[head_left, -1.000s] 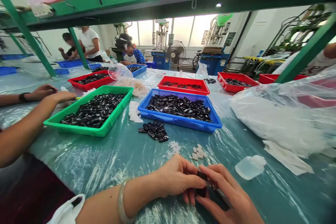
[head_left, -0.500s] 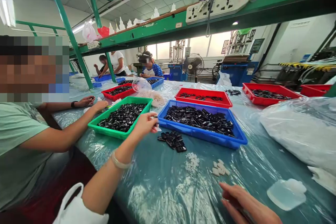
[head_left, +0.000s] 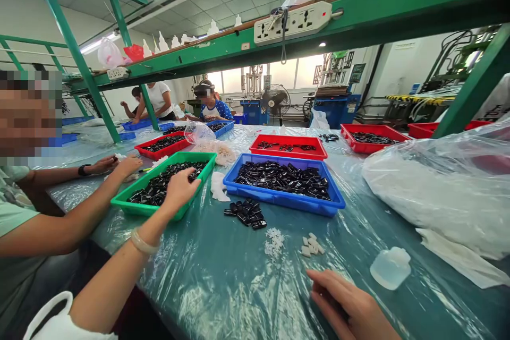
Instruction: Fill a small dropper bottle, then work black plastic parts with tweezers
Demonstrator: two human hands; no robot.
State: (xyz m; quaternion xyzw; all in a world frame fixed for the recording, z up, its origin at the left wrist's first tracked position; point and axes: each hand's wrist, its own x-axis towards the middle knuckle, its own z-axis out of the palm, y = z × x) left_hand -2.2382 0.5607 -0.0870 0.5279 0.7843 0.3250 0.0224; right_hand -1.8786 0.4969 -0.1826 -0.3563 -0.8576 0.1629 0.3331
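My left hand (head_left: pixel 181 189), with a pale bangle on its wrist, is over the near right rim of the green tray (head_left: pixel 207 172), which holds many small glossy black pieces (head_left: pixel 153 191). Its fingers are curled together; whatever lies between the tips is hidden. On the near right, my right hand (head_left: pixel 350 303) rests low over the sheeted table, thumb and forefinger apart, nothing visible between them. Beyond it lie small off-white blocks (head_left: pixel 313 245) and a heap of tiny white bits (head_left: pixel 274 243). A loose pile of black pieces (head_left: pixel 246 213) sits before the blue tray (head_left: pixel 287 199).
Red trays (head_left: pixel 289 151) stand behind the blue one. A large clear bag (head_left: pixel 434 191) and a translucent bottle (head_left: pixel 390 268) are at right. A co-worker's hands (head_left: pixel 127 166) are left of the green tray. A green shelf beam (head_left: pixel 223 53) with a power strip (head_left: pixel 292 22) crosses above.
My left hand has moved left, from beside the blue tray's corner to over the green tray, uncovering a white scrap on the table. The view has turned right; my right hand remains low.
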